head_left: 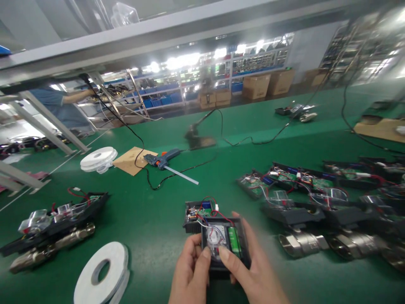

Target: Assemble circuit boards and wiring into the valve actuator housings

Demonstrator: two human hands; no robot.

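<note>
box in hand: an open, rectangular black plastic box (220, 270), held low above the glossy green counter (152, 228), open side towards the wearer.
left hand: the left hand (191, 266) grips the box's left side, fingers curled round it, thumb over the near inner edge.
right hand: the right hand (253, 261) clasps the right side, thumb reaching across onto the contents; the two hands pinch the box between them.
contents: a smooth green cylindrical cell (234, 240) along the right; a shiny, clear plastic round part (215, 236) at the left, thin wires looped over it.
step: looks like seating or adjusting the inner parts by thumb.
next move: probably calls for light, even thumb pressure, wires kept loose; snagging one seems the main risk.
second box: a smaller black plastic box with a circuit board and blue part (191, 228) sits just beyond; red wire seems to link the two.
glue gun: a blue-grey plastic glue gun (169, 158) with a translucent rod, partly over a flat brown card (128, 162).
tape: a matt white ring-shaped roll (87, 270), near left.
right row: dark housings above shiny, rounded metal fittings (303, 245).
</note>
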